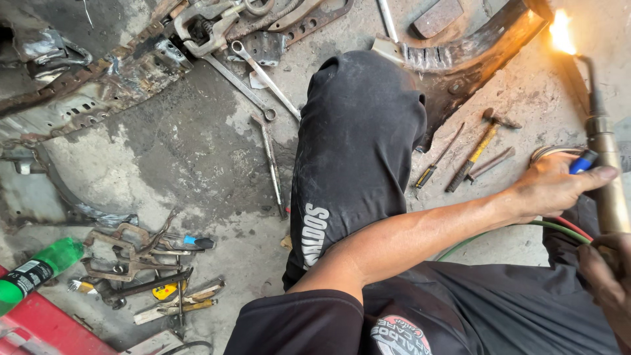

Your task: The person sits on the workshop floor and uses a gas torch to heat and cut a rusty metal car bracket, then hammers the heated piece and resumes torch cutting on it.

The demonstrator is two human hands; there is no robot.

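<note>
Brass torch (pixel 608 184): we hold it at the right edge of the view, a long brass-coloured tube with a dark bent neck, its tip lit with a bright flame (pixel 560 31) at the end of a curved rusty metal part (pixel 473 56).
Handling: we judge it stiff, fairly heavy for its slimness, and hot toward the tip; the safe hold is low on the tube near the blue knob (pixel 582 162), well away from the flame.
Left hand (pixel 559 187): our arm crosses the body, and the fingers close around the tube beside the blue knob.
Right hand (pixel 608 279): only partly in view at the frame edge, it curls around the lower end of the tube; we cannot tell how firmly.
Hoses (pixel 526 230): green and red lines trail from the tube across the lap, likely to tug or snag.
Knee (pixel 358 144): our leg in black trousers lies between us and the heated part.
Floor (pixel 190 151): rough concrete, littered.
Hammer (pixel 476 150): yellow-handled, just left of the left hand, with a screwdriver (pixel 435 164) beside it.
Spanners (pixel 259 75): several lie above the knee to the left.
Clamps (pixel 131 246): a rusty heap with pliers at lower left.
Green bottle (pixel 36 271): plastic, at the left edge, well apart from the flame.
</note>
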